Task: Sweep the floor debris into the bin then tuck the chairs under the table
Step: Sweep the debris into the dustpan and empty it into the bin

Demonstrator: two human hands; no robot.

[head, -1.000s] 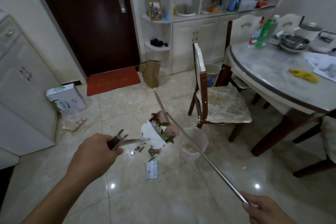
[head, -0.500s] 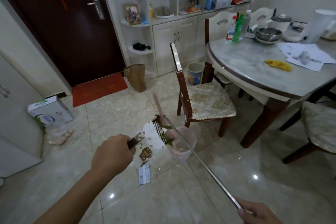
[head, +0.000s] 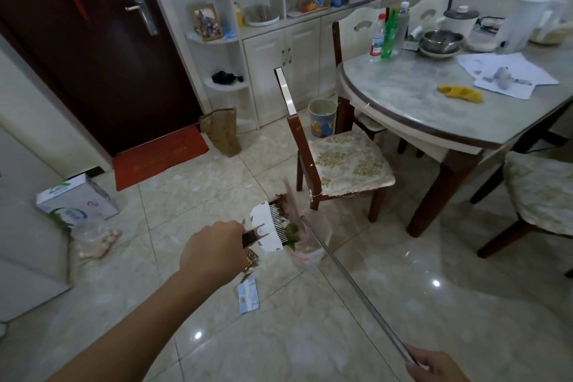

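Note:
My left hand (head: 214,253) grips the dark handle of a white dustpan (head: 266,229), which is tilted over a small bin (head: 313,245) lined with a pale bag. Green leaves and scraps sit at the dustpan's comb edge, above the bin's mouth. My right hand (head: 434,366) holds the end of a long metal broom handle (head: 350,282); its pink head (head: 291,201) rests against the dustpan at the bin. A blue-white paper scrap (head: 248,293) and brownish bits (head: 249,257) lie on the tiles below my left hand. A cushioned wooden chair (head: 344,158) stands pulled out from the round marble table (head: 412,102).
A second cushioned chair (head: 539,192) stands at the right, a third (head: 359,28) behind the table. On the floor are a white carton (head: 77,198), a clear bag (head: 93,239), a brown paper bag (head: 221,130), a red mat (head: 158,155) and a patterned bucket (head: 322,116).
The dustpan has lifted and moved right, from above the floor debris to over the bin. The view has shifted right, showing more of the table.

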